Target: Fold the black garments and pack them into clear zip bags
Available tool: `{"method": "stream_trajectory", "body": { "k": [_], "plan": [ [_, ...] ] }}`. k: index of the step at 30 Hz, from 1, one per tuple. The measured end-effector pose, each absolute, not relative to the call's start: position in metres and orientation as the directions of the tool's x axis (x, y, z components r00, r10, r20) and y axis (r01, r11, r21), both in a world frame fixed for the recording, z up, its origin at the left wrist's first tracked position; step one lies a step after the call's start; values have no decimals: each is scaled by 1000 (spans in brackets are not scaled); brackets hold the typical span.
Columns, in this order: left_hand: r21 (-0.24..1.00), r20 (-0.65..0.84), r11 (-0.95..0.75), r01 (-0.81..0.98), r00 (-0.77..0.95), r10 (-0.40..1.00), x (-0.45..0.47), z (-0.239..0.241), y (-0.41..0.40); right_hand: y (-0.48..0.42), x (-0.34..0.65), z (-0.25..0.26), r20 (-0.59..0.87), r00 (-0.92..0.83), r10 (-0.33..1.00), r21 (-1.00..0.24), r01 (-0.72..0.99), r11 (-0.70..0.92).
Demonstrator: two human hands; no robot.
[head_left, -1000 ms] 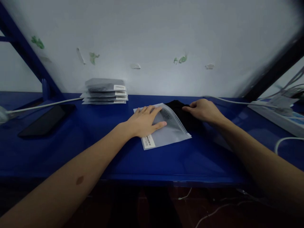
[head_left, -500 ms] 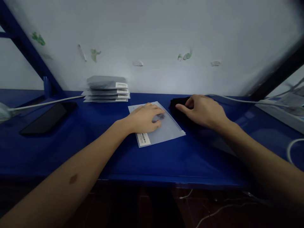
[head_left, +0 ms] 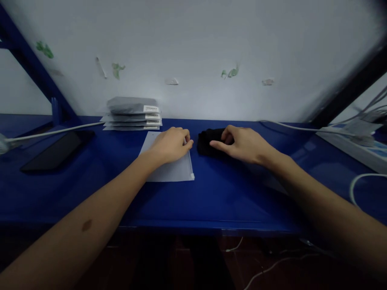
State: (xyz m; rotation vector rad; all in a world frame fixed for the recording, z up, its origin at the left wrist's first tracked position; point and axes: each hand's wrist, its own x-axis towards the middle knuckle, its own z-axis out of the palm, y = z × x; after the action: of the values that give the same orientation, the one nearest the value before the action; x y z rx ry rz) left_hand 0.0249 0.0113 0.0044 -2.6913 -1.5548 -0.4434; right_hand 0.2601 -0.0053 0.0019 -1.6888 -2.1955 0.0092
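Note:
A frosted plastic zip bag (head_left: 177,171) lies flat on the blue table, its slider edge facing right. My left hand (head_left: 172,144) rests over it, thumb and curled fingers closed at the slider edge; the exact grip is partly hidden. Just right of the bag, a folded black cloth item (head_left: 208,141) sits on the table. My right hand (head_left: 244,144) holds its right side, with the thumb in front and the fingers curled over the back. A small gap separates the cloth from the bag.
Several filled, labelled bags (head_left: 133,114) are stacked against the wall at back left. A dark flat tablet-like object (head_left: 57,151) lies at left. White cables (head_left: 290,126) run along the back, and a white box-like object (head_left: 353,145) stands at right.
The zip bag has turned and shifted left, with my left hand moving to its slider edge. My right hand and the black cloth have moved left, closer to the bag.

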Motion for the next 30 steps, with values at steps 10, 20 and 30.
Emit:
{"method": "stream_trajectory", "body": {
  "k": [10, 20, 30],
  "plan": [
    [68, 266, -495, 866, 463, 846, 27, 6, 10, -11, 247, -4, 337, -290, 896, 1, 952, 307],
    [185, 274, -763, 619, 714, 645, 34, 7, -2, -1, 254, 0, 395, 68, 916, -561, 808, 182],
    [53, 287, -442, 895, 411, 866, 15, 9, 15, 18, 323, -1, 469, 438, 767, -446, 867, -222]
  ]
}}
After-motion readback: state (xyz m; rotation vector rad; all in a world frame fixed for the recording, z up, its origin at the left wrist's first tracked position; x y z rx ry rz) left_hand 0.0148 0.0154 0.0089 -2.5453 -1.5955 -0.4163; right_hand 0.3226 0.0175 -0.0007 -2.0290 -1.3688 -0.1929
